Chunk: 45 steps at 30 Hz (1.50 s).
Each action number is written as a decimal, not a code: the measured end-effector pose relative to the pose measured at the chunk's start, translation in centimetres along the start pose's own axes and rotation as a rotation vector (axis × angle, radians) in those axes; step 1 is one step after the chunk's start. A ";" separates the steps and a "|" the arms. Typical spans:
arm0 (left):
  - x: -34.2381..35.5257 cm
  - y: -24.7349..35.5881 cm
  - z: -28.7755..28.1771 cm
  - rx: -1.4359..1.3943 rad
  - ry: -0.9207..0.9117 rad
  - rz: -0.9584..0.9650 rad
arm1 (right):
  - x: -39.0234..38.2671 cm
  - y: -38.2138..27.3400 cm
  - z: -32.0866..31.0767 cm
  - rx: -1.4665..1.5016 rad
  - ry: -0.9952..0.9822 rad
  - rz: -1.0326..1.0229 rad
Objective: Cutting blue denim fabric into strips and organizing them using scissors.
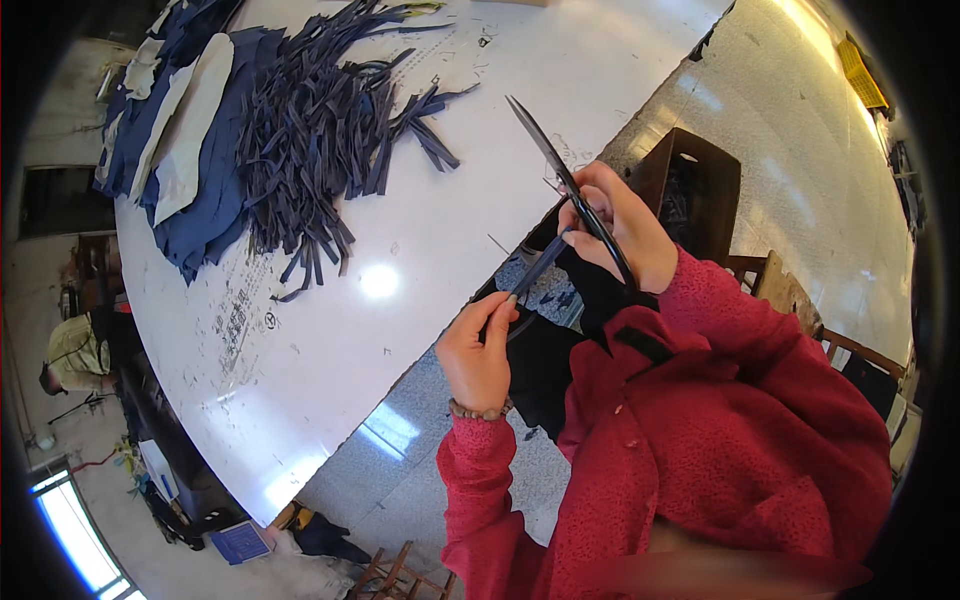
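My left hand (475, 355) pinches the lower end of a narrow navy fabric strip (538, 267) beside the white tabletop's edge (400, 330). Higher up on the right, my right hand (630, 225) holds black-handled scissors (540, 135), blades pointing up and left, and also pinches the strip's upper end. The strip runs diagonally between both hands. On the table, a tangled pile of navy strips (310, 150) lies beside layered blue cloth (215, 240) and white pieces (180, 160) at the upper left.
A dark bin (705, 200) and wooden furniture (775, 290) stand right of the table. Beyond the table's left side, a bent-over person (80, 345) is near a dark bench. A wooden ladder-like frame (395, 575) is at the bottom, and a yellow crate (862, 70) sits far right.
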State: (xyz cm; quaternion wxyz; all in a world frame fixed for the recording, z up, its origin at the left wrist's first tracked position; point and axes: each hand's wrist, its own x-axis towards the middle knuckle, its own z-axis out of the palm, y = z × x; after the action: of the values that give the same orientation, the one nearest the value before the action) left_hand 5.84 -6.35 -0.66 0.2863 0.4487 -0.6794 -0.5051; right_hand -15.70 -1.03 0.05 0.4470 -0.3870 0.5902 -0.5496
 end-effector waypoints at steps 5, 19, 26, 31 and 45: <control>1.0 0.3 -0.3 0.070 -0.073 -0.164 | 0.4 0.5 -0.1 -0.097 0.082 -0.093; 4.8 -0.7 1.4 0.293 -0.043 0.024 | 3.5 0.0 0.1 -0.801 0.170 -0.116; 5.2 0.0 1.8 0.383 -0.056 0.030 | 3.3 0.7 -0.4 -0.974 0.250 -0.250; 5.0 -0.2 1.5 0.363 -0.056 -0.008 | 1.4 -1.2 -2.3 -0.706 0.278 -0.059; 5.1 -0.2 1.7 0.330 -0.068 -0.059 | -3.5 3.1 -1.5 0.095 -0.146 0.413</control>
State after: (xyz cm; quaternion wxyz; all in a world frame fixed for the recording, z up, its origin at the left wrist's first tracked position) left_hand 2.25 -10.20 -1.73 0.1703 0.4920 -0.7490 -0.4097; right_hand -15.95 2.99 -2.71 0.6095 -0.2751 0.5963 -0.4441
